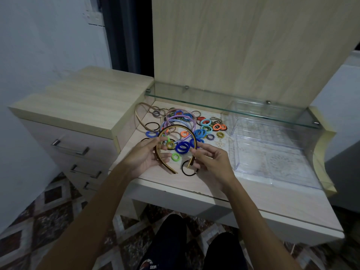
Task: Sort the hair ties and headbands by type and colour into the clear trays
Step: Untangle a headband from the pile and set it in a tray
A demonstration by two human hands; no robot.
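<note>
Between two hands at the counter's (pixel 155 184) near edge, a brown-and-gold headband (pixel 176 127) arches over loose hair ties (pixel 182 146); the left hand (pixel 145 156) curls round one side, the right hand (pixel 210 162) pinches the other tip. Clear trays (pixel 272 152) sit well right, seemingly unfilled, so sorting looks barely begun: next, carry it across.
</note>
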